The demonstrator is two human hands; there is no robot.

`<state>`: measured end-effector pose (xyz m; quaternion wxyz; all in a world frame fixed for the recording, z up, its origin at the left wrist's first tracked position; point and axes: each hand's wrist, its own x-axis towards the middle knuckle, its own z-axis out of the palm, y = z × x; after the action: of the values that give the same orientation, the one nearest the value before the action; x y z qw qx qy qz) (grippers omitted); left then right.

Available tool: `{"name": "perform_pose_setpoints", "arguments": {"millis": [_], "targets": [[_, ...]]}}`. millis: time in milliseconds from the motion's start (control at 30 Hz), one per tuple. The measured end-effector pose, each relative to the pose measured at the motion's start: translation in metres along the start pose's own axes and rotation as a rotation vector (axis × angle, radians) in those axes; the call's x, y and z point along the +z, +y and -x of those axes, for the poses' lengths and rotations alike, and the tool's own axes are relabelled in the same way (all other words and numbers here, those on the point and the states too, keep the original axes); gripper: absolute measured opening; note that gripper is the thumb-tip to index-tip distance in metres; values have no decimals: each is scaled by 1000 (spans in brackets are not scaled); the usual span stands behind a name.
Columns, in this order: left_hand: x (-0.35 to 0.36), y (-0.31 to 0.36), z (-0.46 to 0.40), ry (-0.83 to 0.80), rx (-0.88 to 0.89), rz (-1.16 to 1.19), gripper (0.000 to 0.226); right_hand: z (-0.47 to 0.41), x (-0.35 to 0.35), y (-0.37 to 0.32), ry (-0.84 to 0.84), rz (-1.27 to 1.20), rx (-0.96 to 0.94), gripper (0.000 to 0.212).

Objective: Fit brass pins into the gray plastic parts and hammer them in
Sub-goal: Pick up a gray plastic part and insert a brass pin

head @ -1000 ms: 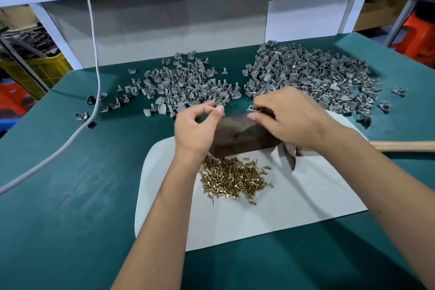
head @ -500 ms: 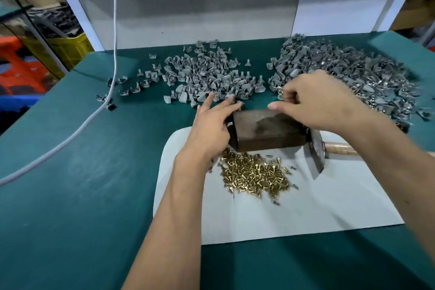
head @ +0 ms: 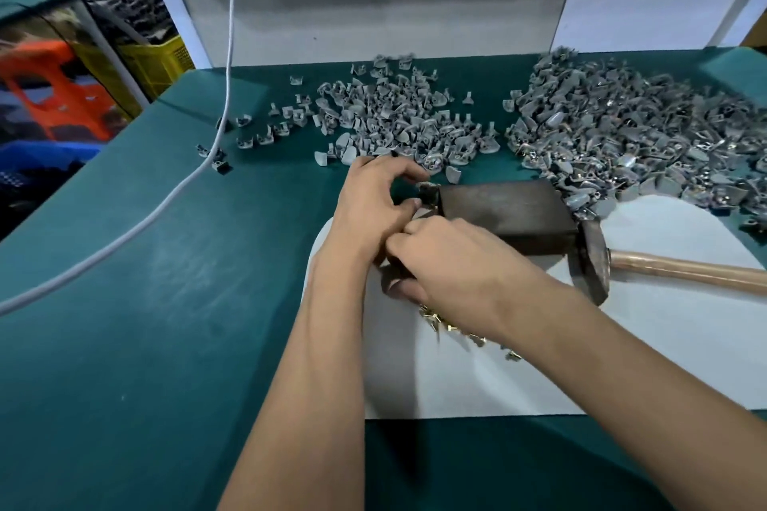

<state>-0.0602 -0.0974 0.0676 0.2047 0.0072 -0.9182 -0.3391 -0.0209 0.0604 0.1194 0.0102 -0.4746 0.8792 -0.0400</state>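
Note:
My left hand (head: pixel 369 203) pinches a small gray plastic part (head: pixel 427 190) between thumb and forefinger, right at the left end of the dark metal block (head: pixel 506 212). My right hand (head: pixel 460 266) lies with curled fingers over the heap of brass pins (head: pixel 456 330), hiding most of it; whether it holds a pin is hidden. A hammer (head: pixel 593 261) lies against the block's right end, its wooden handle (head: pixel 685 270) pointing right. Block, pins and hammer sit on a white sheet (head: pixel 622 365).
Two heaps of gray parts lie on the green table behind the block, a looser left heap (head: pixel 398 116) and a bigger right heap (head: pixel 622 129). A white cable (head: pixel 178 187) crosses the table's left side. A yellow crate (head: pixel 157 62) and orange stool (head: pixel 54 95) stand beyond the left edge.
My right hand came off the block's top and dropped toward me onto the brass pins. My left hand's fingers closed into a pinch at the block's left end. The view shifted left.

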Motion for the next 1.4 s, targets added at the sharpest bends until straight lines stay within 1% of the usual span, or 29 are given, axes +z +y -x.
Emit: {"name": "perform_pose_setpoints", "arguments": {"millis": [100,200,267,300,333,400,467,500,567,633,700,733,833,933,1000,1067,1133,1233,1300,1367,1400], "targets": [[0,-1,0,-36,-25,-4,39,-1,9,-7,26,43,18,17],[2,0,-1,-56,-11,-85,25,1,14,-10,25,84,18,22],[3,1,-1,-33,1,-93,16,3,14,-9,27,79,6,24],[3,1,-1,-10,-6,-89,15,5,12,-8,23,79,-6,24],[4,2,0,9,-10,-90,19,8,10,-7,11,81,-14,23],[4,6,1,-11,-5,-79,38,14,3,-5,-20,85,-21,19],[7,12,2,-119,0,-36,59,19,-2,-2,-33,80,-43,14],[8,14,2,-169,1,-25,63,22,-5,0,-27,69,-55,11],[11,15,1,-185,-2,-38,57,26,-10,8,-8,-4,-74,14],[11,14,2,-93,-28,-76,40,31,-15,20,19,-161,-54,18],[12,10,4,2,-101,-44,27,37,-17,33,118,-305,7,18],[13,9,4,27,-140,10,25,39,-17,41,182,-342,36,16],[13,15,3,103,-229,179,34,45,-15,63,391,-381,94,17],[8,28,1,233,-149,336,39,51,-7,80,642,-497,137,11],[6,37,4,286,-99,467,39,53,-1,85,733,-667,177,10],[10,49,8,279,-78,560,34,53,3,89,805,-867,228,11],[15,59,13,239,-58,627,34,52,4,91,865,-978,271,13],[22,71,16,141,8,633,36,52,8,93,878,-1001,312,15],[25,76,20,79,30,625,46,50,10,93,863,-1031,330,16],[27,79,22,52,40,632,52,50,11,94,863,-1029,342,16],[28,81,24,48,44,633,49,49,12,94,861,-1000,349,15]]}}
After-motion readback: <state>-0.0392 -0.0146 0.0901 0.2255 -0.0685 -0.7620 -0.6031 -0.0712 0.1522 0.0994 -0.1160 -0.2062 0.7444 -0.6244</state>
